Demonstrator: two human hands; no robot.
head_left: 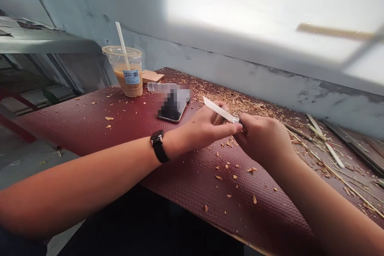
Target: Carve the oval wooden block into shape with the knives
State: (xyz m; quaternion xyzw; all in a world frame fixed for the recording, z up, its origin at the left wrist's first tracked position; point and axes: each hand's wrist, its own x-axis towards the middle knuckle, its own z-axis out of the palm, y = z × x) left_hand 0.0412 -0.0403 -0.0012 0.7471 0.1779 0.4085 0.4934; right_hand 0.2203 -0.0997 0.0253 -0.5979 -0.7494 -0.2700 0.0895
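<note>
A knife is gripped in my right hand, its pale blade pointing left and away from me. My left hand is closed around a small brownish piece that looks like wood, mostly hidden by the fingers and the blade. The left thumb reaches across to the base of the blade, beside the right fingers. The blade lies over the piece from this angle; whether they touch I cannot tell. Wood shavings are scattered thickly on the table behind both hands.
On the dark red table stand a lidded iced drink cup with a straw, a phone and a wooden block. Thin strips and a long dark tool lie at right. A wall borders the far side.
</note>
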